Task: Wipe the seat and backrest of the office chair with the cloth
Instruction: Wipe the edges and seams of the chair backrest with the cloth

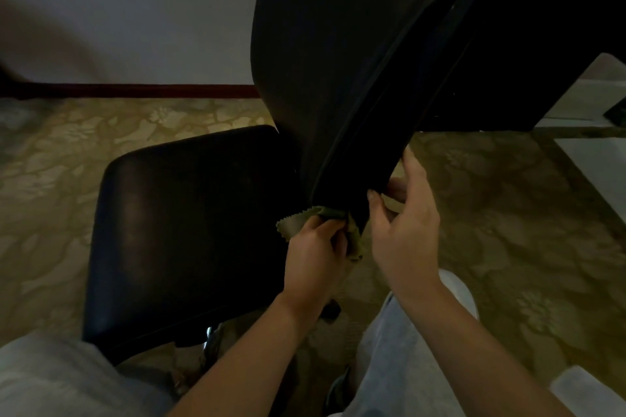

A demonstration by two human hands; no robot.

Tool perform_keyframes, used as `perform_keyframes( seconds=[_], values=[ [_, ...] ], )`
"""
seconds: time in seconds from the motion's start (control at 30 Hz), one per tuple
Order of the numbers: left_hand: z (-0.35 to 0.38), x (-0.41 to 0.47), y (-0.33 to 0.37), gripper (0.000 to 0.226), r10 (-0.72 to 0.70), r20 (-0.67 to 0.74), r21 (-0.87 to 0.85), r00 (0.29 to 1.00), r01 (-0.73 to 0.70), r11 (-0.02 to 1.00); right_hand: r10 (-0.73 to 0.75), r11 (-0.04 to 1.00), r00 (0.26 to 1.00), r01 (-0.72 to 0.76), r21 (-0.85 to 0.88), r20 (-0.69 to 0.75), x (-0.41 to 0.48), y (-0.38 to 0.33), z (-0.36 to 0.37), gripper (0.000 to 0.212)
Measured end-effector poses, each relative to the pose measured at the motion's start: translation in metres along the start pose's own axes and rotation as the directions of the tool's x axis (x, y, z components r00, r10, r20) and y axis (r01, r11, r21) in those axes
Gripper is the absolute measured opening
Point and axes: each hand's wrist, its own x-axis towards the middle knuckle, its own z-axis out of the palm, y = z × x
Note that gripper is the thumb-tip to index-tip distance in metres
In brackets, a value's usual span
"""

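Down at the bottom of the backrest [338, 78], our left hand [313, 247] holds the green cloth [327, 213] bunched in curled fingers and pressed against the lower edge, close to where the back meets the rear of the seat [189, 213]. Our right hand [406, 230] grips that same edge from the other side, thumb on the near face and fingers wrapped round behind it. So both hands are closed on something, one on the cloth and one on the chair back. We judge that we are somewhere in the middle of the job, with the wiping now at the very lowest part of the backrest. How much is already clean we cannot tell: the light is dim and the dark upholstery shows neither streaks nor dust. The seat has only a dull sheen, which proves nothing either way. If it has not been wiped, it is what remains, along with any of the tall upper back not yet covered. The patterned carpet [508, 213] lies under the chair.
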Motion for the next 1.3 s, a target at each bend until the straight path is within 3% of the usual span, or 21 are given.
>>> perform_keyframes(
  seconds=[0.13,0.53,0.7,0.93,1.13,1.3],
  values=[
    [-0.009,-0.006,-0.007,0.023,-0.016,0.044,-0.002,0.999,0.017,1.000,0.022,1.000,1.000,-0.022,0.008,0.014,-0.001,0.002,-0.001,0.066],
    [-0.022,0.005,0.009,0.027,0.126,-0.073,-0.073,0.989,-0.131,0.989,0.133,0.991,0.989,-0.132,-0.014,0.069,-0.012,0.016,0.005,0.059],
    [-0.009,0.006,0.009,0.031,0.110,-0.072,-0.078,0.991,-0.115,0.990,0.189,0.982,0.979,-0.190,0.004,0.082,-0.014,0.023,0.007,0.050],
    [-0.008,-0.009,-0.020,0.023,0.023,0.155,0.094,0.988,-0.038,0.995,0.184,0.982,0.978,-0.187,0.022,0.096,-0.014,0.026,0.007,0.047],
    [-0.035,-0.027,-0.036,0.031,-0.003,0.052,-0.004,0.999,0.003,1.000,0.156,0.982,0.981,-0.167,0.086,0.116,-0.016,0.022,0.009,0.045],
    [-0.031,-0.016,-0.019,0.032,0.096,-0.026,-0.061,0.995,-0.097,0.993,0.190,0.969,0.973,-0.208,0.136,0.132,-0.018,0.018,0.010,0.049]
  ],
)
